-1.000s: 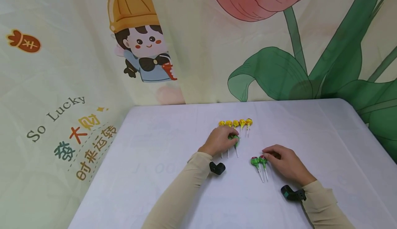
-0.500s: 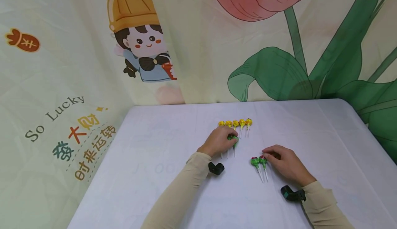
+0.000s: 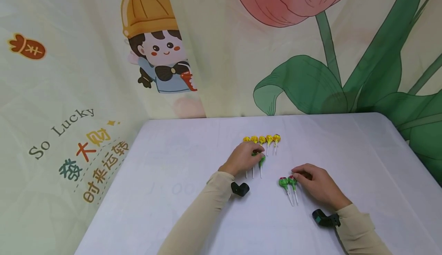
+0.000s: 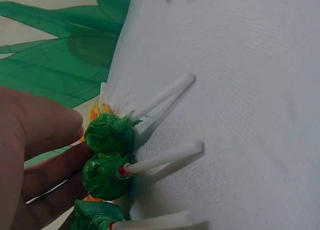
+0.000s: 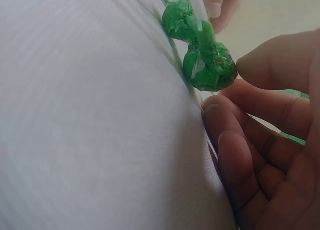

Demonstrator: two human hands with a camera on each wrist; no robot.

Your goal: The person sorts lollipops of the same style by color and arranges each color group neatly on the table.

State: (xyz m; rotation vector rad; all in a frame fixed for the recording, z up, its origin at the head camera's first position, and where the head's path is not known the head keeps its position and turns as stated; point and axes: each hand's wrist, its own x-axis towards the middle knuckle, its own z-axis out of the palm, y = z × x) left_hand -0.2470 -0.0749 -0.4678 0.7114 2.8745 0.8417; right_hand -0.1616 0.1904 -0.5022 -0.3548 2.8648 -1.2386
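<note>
Several green-wrapped lollipops lie on the white-covered table in two groups. My left hand (image 3: 241,158) is at the heads of the left group; its thumb is beside the end green lollipop (image 4: 109,134), and its fingers lie behind the heads. A second green lollipop (image 4: 105,176) sits alongside, with a third (image 4: 95,215) at the frame's bottom. My right hand (image 3: 319,182) pinches the head of a green lollipop (image 5: 209,67) between thumb and index finger, the other fingers curled below. Another green lollipop (image 3: 283,182) lies just left of it.
A row of yellow lollipops (image 3: 269,139) lies behind the left hand, sticks toward the front. The white tablecloth (image 3: 193,216) reaches a printed backdrop (image 3: 221,55) at the far edge. Black wrist cameras are worn on both wrists.
The end green lollipop of the left group has shifted slightly left, closer to its neighbour. My left hand has drawn back slightly left from it. The right hand has hardly moved.
</note>
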